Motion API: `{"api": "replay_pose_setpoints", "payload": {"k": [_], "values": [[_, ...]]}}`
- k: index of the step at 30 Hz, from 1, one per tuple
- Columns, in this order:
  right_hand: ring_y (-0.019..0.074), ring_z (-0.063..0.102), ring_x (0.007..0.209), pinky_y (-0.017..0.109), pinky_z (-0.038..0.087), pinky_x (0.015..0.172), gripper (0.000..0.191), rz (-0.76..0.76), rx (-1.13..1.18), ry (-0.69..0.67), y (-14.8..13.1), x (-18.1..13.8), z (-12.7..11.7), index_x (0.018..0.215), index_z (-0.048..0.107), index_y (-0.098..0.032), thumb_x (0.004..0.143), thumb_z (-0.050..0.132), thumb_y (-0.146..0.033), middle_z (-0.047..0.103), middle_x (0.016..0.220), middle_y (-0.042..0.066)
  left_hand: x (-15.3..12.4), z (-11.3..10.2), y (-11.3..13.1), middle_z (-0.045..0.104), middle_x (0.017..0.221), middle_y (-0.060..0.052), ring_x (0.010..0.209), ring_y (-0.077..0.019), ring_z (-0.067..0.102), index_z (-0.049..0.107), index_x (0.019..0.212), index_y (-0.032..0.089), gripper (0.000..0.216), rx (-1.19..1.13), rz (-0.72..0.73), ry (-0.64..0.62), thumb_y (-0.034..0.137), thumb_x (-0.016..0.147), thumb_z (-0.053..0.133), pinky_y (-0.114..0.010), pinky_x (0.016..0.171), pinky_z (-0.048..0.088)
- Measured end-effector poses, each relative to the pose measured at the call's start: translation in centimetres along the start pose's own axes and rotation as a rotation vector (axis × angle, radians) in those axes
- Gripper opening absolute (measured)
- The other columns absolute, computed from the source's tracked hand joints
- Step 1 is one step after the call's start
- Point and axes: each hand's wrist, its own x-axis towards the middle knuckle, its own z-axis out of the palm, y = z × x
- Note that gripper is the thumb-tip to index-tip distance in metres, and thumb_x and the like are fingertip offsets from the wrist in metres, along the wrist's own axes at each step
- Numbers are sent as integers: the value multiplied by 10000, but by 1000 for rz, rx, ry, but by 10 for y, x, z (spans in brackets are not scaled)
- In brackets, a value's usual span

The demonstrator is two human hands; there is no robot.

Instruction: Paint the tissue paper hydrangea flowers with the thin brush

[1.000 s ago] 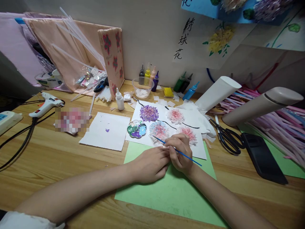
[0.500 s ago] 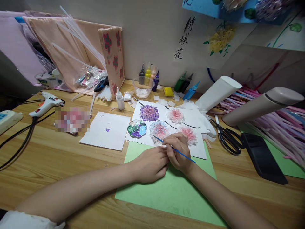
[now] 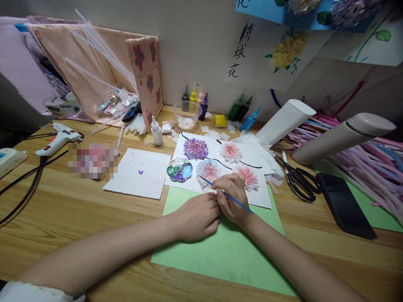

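In my right hand point(image 3: 231, 196) a thin blue paintbrush point(image 3: 236, 202) is pinched. Its tip lies at the lower left of a blue-and-pink tissue paper flower point(image 3: 208, 168). That flower is on a white sheet point(image 3: 263, 199) with a purple one point(image 3: 195, 149), a pink one point(image 3: 231, 152) and another pink one point(image 3: 247, 178), partly behind my hand. My left hand point(image 3: 197, 214) rests palm down on green paper point(image 3: 217, 266), fingers flat and touching the right hand; it holds nothing. A flower-shaped paint palette point(image 3: 179, 170) with purple, blue and green paint overlaps the sheet's left edge.
Left are a paint-marked white paper point(image 3: 134, 174) and a glue gun point(image 3: 56, 140). Behind stand a white bottle point(image 3: 156, 132), a clear bowl point(image 3: 187, 115) and several paint bottles point(image 3: 193, 98). To the right lie black scissors point(image 3: 300, 180) and a dark phone-like object point(image 3: 344, 205).
The view has shifted slightly, so the table things sit a little further left. The brush tip has moved slightly up against the blue-and-pink flower. My left hand stays in place.
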Motion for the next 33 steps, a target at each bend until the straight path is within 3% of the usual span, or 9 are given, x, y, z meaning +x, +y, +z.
{"api": "replay_pose_setpoints", "payload": {"k": [9, 14, 21, 29, 33], "values": [[184, 509, 805, 364, 351, 770, 190, -21, 42, 46, 0, -2, -2, 948, 497, -232, 839, 428, -92, 647, 793, 10, 1, -1, 0, 668, 1007, -101, 1003, -235, 583, 609, 968, 126, 171, -53, 10, 34, 165, 852, 490, -345, 914, 450], [182, 541, 847, 367, 341, 793, 211, -69, 26, -42, 0, -1, 1, 1000, 506, -251, 857, 461, -102, 685, 858, -1, -1, 2, -1, 677, 960, -107, 953, -242, 598, 612, 941, 117, 166, -21, -15, 1, 178, 841, 494, -350, 894, 457], [189, 560, 913, 383, 326, 839, 207, -4, 37, -171, -1, 3, 4, 1041, 520, -253, 891, 433, -141, 704, 946, 1, -2, 2, 1, 667, 1023, -121, 956, -248, 595, 606, 997, 106, 207, 34, -46, -50, 205, 856, 491, -360, 879, 462], [188, 556, 919, 386, 336, 847, 211, 5, 64, -149, -1, 3, 4, 1035, 532, -244, 888, 426, -136, 697, 943, 4, -2, 2, -1, 669, 1010, -127, 976, -258, 593, 607, 985, 107, 196, 13, -35, -44, 198, 854, 494, -377, 894, 465], [207, 543, 923, 398, 371, 830, 207, 65, 75, -14, 5, -2, 0, 999, 542, -240, 870, 419, -135, 666, 935, 34, 0, -1, 0, 651, 1091, -120, 1066, -244, 566, 590, 1041, 112, 223, -47, 0, 5, 176, 858, 480, -362, 970, 430]]}}
